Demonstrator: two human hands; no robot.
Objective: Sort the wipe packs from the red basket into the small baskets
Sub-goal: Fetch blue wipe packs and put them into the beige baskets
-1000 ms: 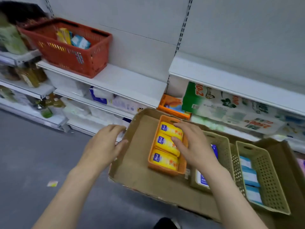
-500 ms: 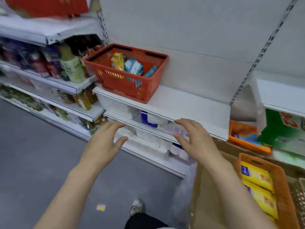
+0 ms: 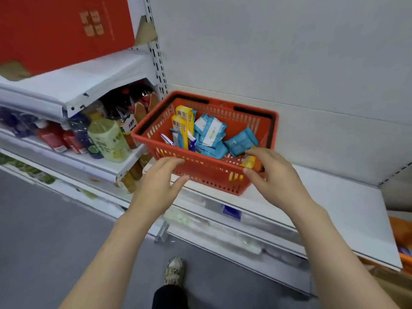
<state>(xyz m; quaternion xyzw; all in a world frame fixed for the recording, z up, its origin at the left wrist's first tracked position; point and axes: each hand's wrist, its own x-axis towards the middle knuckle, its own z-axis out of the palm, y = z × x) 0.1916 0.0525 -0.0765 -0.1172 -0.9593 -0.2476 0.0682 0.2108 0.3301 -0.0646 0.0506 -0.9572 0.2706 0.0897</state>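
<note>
Red basket (image 3: 214,175) sits on the white shelf (image 3: 334,197), wipe packs (image 3: 209,132) loose inside. Right hand (image 3: 274,177) at its near-right corner, fingers by a yellow pack (image 3: 249,162); can't tell if pinched. Left hand (image 3: 160,186) relaxed, empty, against the near wall. Risk: a hurried reach nudges the basket toward the shelf edge.

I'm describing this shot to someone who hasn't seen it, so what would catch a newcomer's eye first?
Most striking is the red basket on the white shelf, holding upright yellow packs at its left and blue packs heaped in the middle. Both hands reach toward its near rim: the left hand open, the right hand at the near right corner. A big red box sits upper left.
</note>
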